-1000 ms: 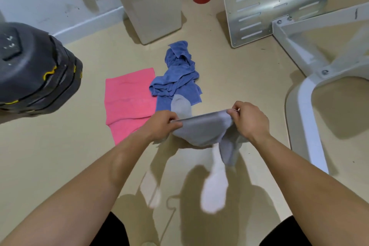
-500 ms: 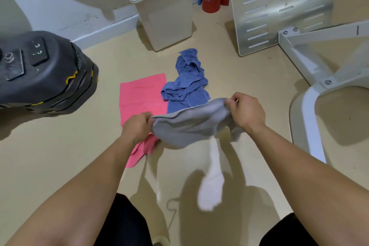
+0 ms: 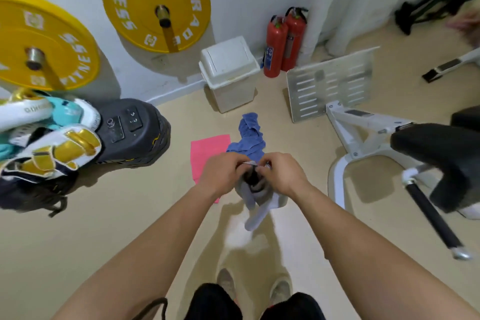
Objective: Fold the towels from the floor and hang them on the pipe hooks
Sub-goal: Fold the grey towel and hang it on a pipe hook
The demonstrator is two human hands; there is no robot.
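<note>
Your grey towel (image 3: 255, 197) hangs bunched between your left hand (image 3: 223, 171) and right hand (image 3: 283, 174), top edges pinched together, a tail drooping below. The pink towel (image 3: 207, 153) lies flat on the floor (image 3: 130, 215) beyond; the blue towel (image 3: 250, 135) sits crumpled, touching its right edge.

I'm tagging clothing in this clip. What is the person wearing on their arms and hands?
Nothing visible. The left hand and right hand are ungloved, with no ring, watch or band showing, and both forearms are bare, no sleeve in frame.
</note>
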